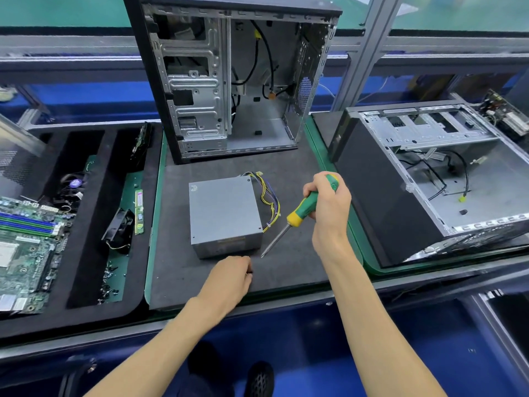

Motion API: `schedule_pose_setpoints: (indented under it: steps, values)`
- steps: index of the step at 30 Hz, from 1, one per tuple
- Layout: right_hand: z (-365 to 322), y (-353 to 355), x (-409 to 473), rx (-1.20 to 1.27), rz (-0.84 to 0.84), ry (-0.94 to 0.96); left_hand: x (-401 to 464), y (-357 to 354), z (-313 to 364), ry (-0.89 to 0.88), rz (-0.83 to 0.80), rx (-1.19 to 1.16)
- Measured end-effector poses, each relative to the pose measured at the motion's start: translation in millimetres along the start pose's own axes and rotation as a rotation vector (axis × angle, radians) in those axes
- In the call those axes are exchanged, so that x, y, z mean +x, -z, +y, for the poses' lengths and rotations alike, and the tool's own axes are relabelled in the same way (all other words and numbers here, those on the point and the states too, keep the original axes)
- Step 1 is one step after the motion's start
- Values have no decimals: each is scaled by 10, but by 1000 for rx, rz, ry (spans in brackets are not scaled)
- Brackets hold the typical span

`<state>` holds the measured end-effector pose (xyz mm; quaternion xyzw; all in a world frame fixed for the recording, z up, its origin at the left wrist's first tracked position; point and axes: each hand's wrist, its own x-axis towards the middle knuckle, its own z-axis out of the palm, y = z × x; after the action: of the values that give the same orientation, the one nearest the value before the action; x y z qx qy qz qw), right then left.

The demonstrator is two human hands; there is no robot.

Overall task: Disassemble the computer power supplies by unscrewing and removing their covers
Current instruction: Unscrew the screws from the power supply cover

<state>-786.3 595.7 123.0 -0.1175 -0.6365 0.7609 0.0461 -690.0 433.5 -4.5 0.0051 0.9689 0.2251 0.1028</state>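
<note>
Right hand [329, 207] grips screwdriver [303, 209] (tip down); left hand [229, 277] curled, contents unclear.

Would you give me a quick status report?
Right hand grips screwdriver. Left hand pinches something small, dark. Power supply cover on. Nothing blocking.

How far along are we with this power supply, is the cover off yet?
Not yet. Done: the power supply is out on the mat, wires trailing. In hand: the right hand grips the screwdriver, tip beside the unit's near right corner; the left hand pinches something small and dark, possibly a screw. Left: the grey cover is still on.
</note>
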Motion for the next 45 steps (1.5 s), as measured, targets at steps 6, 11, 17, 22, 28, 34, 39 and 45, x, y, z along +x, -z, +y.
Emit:
schedule_pose_setpoints:
  steps: [6,11,17,22,28,34,39,45]
  values:
    - [109,45,37,38,-20,-100,111,82,112,-39,-83,179]
    - [91,-115,160,248,-42,-269,93,483,241,-122,-288,-154]
    - [65,-620,320,529,-126,-443,254,1228,10,-51,28,-574]
    - [175,-1099,502,448,-142,-478,678,1514,-688,167,419,-739]
    - [383,-1599,741,217,-95,-300,1164,1424,-1394,316,448,-647]
    - [560,-1772,844,124,-79,-223,1517,1115,-1618,287,352,-440]
    - [649,-1674,894,117,-25,-238,1612,995,-1696,173,324,-308]
    - [646,-1490,972,183,98,-289,1690,1017,-1749,259,218,-394]
